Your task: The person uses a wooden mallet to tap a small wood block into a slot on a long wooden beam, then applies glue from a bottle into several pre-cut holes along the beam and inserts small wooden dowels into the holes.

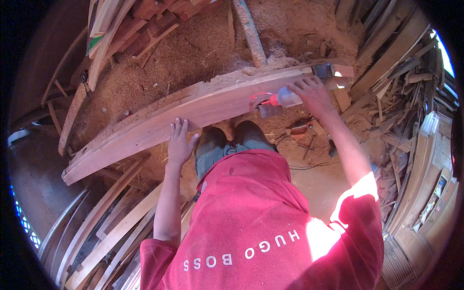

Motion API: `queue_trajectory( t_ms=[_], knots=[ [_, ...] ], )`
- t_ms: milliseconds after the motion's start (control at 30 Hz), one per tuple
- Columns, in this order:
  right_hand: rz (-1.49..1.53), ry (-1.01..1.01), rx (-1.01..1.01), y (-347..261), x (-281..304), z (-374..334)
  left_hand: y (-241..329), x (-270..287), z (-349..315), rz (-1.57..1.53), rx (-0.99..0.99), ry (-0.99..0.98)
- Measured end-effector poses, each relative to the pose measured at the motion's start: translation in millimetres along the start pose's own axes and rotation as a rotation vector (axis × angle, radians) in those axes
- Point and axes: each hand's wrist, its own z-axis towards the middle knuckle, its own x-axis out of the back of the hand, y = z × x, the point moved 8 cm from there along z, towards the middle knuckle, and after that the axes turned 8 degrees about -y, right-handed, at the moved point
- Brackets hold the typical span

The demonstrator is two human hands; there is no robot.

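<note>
A long reddish wooden board [212,112] lies across in front of me, its left end reaching toward the lower left. My left hand [181,145] rests at the board's near edge, fingers stretched out and holding nothing. My right hand [313,96] is wrapped round a translucent squeeze bottle [288,97] with a red nozzle, tipped to the left over the board's right part. Just under the nozzle sits a small grey block-like piece [270,110] at the near edge; its kind is unclear. Beyond my right hand a dark metal piece [323,71] sits at the board's right end.
Sawdust [193,63] covers the ground beyond the board. Stacked reddish planks [154,24] stand at the far left, with timber offcuts [391,87] heaped on the right. More long boards [111,232] lie at the near left. An orange-red tool [298,129] rests on the floor.
</note>
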Motion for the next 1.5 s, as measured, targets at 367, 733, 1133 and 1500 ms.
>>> queue_trajectory(
  t_ms=[367,733,1133,1500],
  knots=[
    [-0.056,-0.024,-0.005,-8,8,2,-1,-3,-1,0.016,0.02,-0.022],
    [-0.106,-0.07,-0.003,-7,2,6,-2,-4,-2,0.02,0.028,0.0],
    [-0.119,-0.13,-0.061,6,4,-6,-6,-10,-2,0.04,0.062,-0.022],
    [-0.104,-0.042,-0.087,6,12,-18,-3,-9,-3,0.034,0.063,-0.003]
  ],
)
